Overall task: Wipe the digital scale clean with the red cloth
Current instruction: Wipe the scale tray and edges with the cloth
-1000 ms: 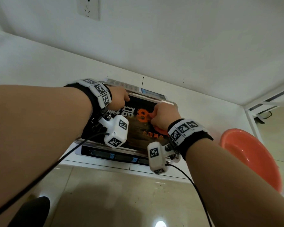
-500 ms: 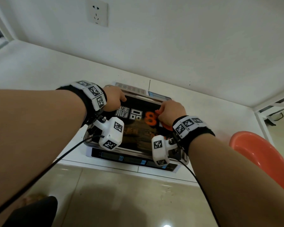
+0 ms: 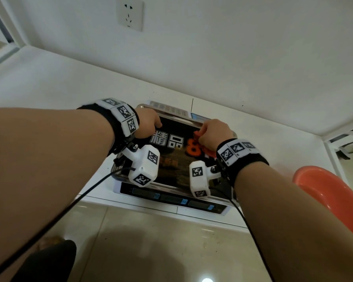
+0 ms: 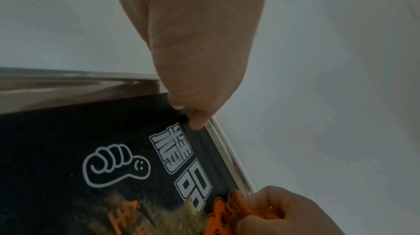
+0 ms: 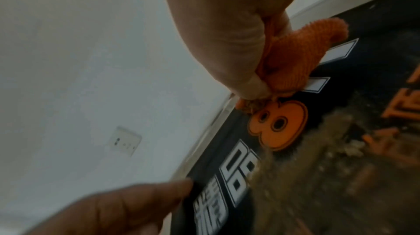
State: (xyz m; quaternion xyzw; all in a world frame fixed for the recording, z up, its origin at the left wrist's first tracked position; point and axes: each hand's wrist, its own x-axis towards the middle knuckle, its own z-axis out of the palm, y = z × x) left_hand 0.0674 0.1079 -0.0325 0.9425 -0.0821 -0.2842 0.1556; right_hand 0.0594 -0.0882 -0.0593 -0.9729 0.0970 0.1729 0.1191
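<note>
My right hand (image 3: 213, 134) has carried the bunched red cloth (image 5: 302, 53), clamped in curled fingers, up from mid-platter to the far edge of the digital scale (image 3: 171, 197), so I judge the stroke nearly spent. My left hand (image 3: 149, 126) still pins the far left corner, fingertips curled onto the dark printed sheet (image 4: 90, 149). It reads "精品" and an orange "8".

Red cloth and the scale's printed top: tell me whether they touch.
Touching. In the right wrist view the red cloth, bunched in the right hand, presses on the scale's printed top just above the orange 8, no gap.
</note>
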